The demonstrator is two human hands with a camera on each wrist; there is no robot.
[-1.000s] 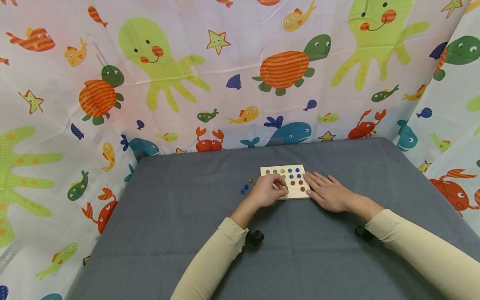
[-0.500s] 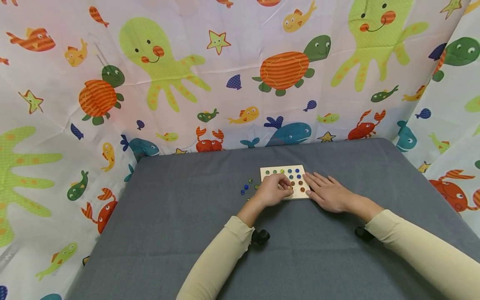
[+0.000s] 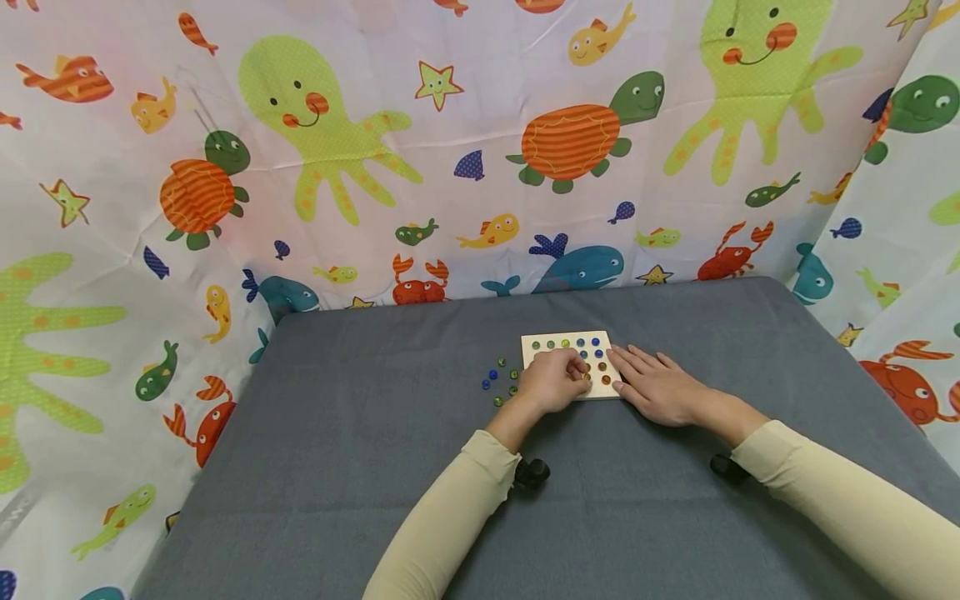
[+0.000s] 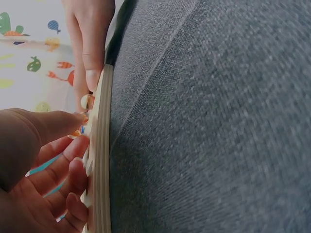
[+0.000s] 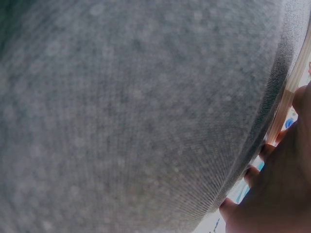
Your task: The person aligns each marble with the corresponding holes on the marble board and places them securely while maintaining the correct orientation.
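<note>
A pale wooden board (image 3: pixel 597 392) with rows of round hollows lies on the grey cloth. Green marbles (image 3: pixel 551 344), blue marbles (image 3: pixel 598 354) and amber marbles (image 3: pixel 606 380) sit in its hollows. Over the front of the board, my left hand (image 3: pixel 553 381) pinches an amber marble (image 4: pixel 75 132) between thumb and fingers, right at the surface; its other fingers curl loosely near the board's edge (image 4: pixel 101 160). My right hand (image 3: pixel 663 390) lies flat at the board's right side, fingers straight, fingertips and thumb on the edge. The left hand hides the board's left part.
Several loose marbles lie on the cloth left of the board, among them a blue marble (image 3: pixel 492 375) and a green marble (image 3: pixel 498 402). The grey cloth (image 3: pixel 360 433) covers the table, and a curtain (image 3: pixel 480 100) printed with sea animals hangs behind and at both sides.
My left hand has shifted right along the board's front with the amber marble, uncovering several loose green marbles at the left. My right hand stays in place.
</note>
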